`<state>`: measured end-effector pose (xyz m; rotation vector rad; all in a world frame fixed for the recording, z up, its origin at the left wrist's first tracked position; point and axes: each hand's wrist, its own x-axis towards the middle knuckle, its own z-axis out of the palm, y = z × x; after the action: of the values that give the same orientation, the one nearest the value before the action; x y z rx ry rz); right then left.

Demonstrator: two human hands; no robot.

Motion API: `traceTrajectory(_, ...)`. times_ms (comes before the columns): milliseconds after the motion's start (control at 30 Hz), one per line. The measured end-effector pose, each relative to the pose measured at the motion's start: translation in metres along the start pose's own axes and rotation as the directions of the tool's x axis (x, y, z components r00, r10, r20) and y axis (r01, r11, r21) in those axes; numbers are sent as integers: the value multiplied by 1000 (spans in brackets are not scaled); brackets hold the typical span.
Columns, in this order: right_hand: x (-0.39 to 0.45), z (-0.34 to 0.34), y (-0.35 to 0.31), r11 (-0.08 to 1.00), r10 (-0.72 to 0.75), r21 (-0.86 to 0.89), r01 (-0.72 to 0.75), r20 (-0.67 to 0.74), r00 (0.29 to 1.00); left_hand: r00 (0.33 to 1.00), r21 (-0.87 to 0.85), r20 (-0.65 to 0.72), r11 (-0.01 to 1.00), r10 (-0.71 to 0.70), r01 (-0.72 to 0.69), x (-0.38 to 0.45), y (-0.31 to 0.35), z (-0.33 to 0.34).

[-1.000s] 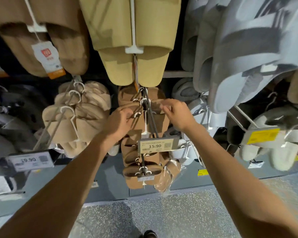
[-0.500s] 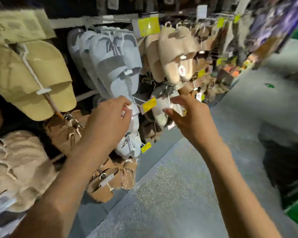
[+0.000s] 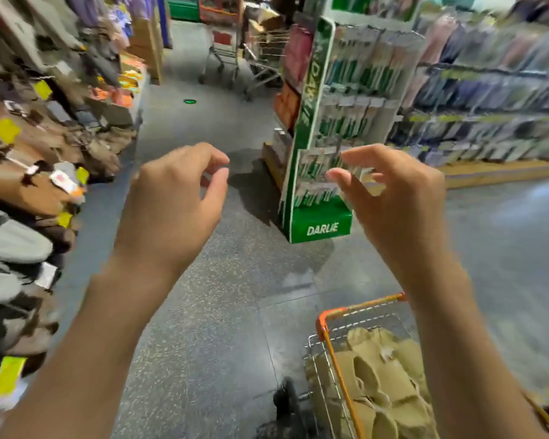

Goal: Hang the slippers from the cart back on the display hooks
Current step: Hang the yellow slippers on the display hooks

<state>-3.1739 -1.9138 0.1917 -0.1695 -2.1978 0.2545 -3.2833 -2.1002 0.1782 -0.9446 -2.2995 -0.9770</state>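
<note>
Left hand (image 3: 171,201): raised over the aisle floor, fingers loosely curled, holding nothing.
Right hand (image 3: 400,201): raised level with the left, well apart from it, fingers loosely bent, empty.
Slippers (image 3: 381,384): tan pairs piled in the cart, below the right forearm.
Cart (image 3: 322,324): wire basket with orange rim, at lower right.
Display (image 3: 29,191): blurred slippers with yellow tags, along the left edge.
Stand (image 3: 317,223): green, marked DARLIE, behind the hands.

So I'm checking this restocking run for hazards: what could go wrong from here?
Both hands, left and right, are empty and raised over the aisle floor, off the cart by the right arm, so it might roll or get bumped. The tan slippers lie heaped in it, so grabbing one may drag others out.
</note>
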Motion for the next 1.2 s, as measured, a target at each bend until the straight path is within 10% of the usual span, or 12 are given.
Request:
traceTrajectory(233, -58, -69, 35, 889, 330, -260, -378, -211, 920, 927, -366, 179, 897, 328, -247, 20, 55, 83)
traceTrajectory(667, -236, -177, 5, 263, 641, -449, -854, -580, 502, 524, -806, 324, 519, 788, -283, -84, 179, 194)
traceTrajectory(1000, -363, -146, 41, -4, 720, -271, -963, -669, 185, 291, -760, 583, 636, 758, -134, -189, 214, 271)
traceTrajectory(1200, -429, -106, 82, -223, 775, -51, -973, -615, -146, 124, -642, 746, 756, 654, -126, -252, 220, 324)
